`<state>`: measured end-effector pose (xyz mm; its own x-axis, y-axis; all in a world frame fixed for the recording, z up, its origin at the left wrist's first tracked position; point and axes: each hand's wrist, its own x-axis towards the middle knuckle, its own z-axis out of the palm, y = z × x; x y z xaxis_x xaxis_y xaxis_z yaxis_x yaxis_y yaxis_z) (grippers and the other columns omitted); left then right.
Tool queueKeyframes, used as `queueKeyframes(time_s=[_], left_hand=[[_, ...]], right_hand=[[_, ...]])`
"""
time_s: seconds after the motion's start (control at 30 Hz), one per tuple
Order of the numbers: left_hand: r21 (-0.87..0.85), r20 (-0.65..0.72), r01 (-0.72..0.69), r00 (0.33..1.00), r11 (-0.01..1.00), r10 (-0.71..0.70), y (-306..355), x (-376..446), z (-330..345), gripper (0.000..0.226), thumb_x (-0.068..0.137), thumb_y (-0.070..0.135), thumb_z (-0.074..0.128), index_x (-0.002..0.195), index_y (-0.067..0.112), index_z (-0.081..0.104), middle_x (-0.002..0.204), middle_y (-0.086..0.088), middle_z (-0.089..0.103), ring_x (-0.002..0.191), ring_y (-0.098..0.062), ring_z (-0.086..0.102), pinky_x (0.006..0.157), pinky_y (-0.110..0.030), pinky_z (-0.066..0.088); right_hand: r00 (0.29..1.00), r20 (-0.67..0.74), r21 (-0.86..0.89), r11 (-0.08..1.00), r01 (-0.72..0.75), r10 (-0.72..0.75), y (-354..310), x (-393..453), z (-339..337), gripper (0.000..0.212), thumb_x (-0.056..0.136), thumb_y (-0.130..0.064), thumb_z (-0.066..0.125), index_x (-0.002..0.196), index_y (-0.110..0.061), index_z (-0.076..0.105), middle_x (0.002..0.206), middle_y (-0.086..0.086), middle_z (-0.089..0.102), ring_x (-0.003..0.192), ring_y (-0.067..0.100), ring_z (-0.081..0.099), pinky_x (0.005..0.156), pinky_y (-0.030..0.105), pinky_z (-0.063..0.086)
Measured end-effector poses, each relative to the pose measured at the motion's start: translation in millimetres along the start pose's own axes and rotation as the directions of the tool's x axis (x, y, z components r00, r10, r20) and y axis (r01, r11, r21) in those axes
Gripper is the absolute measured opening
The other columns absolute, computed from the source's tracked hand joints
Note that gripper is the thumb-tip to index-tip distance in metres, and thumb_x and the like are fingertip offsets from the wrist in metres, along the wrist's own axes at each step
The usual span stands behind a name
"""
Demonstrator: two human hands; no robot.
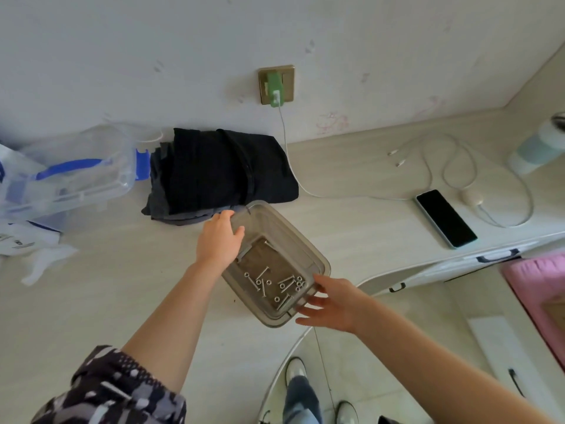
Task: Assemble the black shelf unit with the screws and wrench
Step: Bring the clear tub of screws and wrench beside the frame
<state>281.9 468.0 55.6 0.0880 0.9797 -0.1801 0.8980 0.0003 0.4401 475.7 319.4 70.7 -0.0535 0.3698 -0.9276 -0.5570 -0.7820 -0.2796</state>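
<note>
We have a smoky translucent plastic tray sitting on the pale table, near its curved front edge, and in it lie the loose screws with a scatter of nuts, gathered toward the near end. Our left hand is on the far left rim, fingers curled over the wall by the far corner and the thumb reaching inside, so it looks to be gripping the tray's edge. Our right hand is spread open at the near right corner, fingers splayed against or just beside the wall; we cannot tell whether it has actually closed on anything. We judge the tray to be light and fairly stiff, but thin-walled and smooth, so it may flex or slip if pinched at one corner only; holding it by two opposite rims seems the steadier way. The hardware is small, hard and free to roll, so any tilt will send it sliding to the low end and possibly over the lip. To pick a screw we would pinch its shank, not chase the head. No wrench and no black shelf parts are recognisable here; the folded dark cloth beyond the tray is soft fabric, not a panel.
</note>
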Motion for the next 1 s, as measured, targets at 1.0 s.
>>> queueKeyframes(time_s=[1.0], left_hand=[[-0.452, 0.063, 0.028, 0.998, 0.892, 0.001, 141.8, -136.9, 78.1, 0.028, 0.094, 0.039, 0.065, 0.090, 0.011, 0.062, 0.081, 0.000, 0.063, 0.075, -0.016, 0.058, 0.062, -0.029, 0.040]], right_hand=[[0.775, -0.361, -0.094, 0.847, 0.523, -0.518, 27.8, -82.3, -206.9, 0.022, 0.097, -0.005, 0.053, 0.119, -0.005, 0.057, 0.092, 0.014, 0.066, 0.067, 0.022, 0.062, 0.059, 0.033, 0.051]])
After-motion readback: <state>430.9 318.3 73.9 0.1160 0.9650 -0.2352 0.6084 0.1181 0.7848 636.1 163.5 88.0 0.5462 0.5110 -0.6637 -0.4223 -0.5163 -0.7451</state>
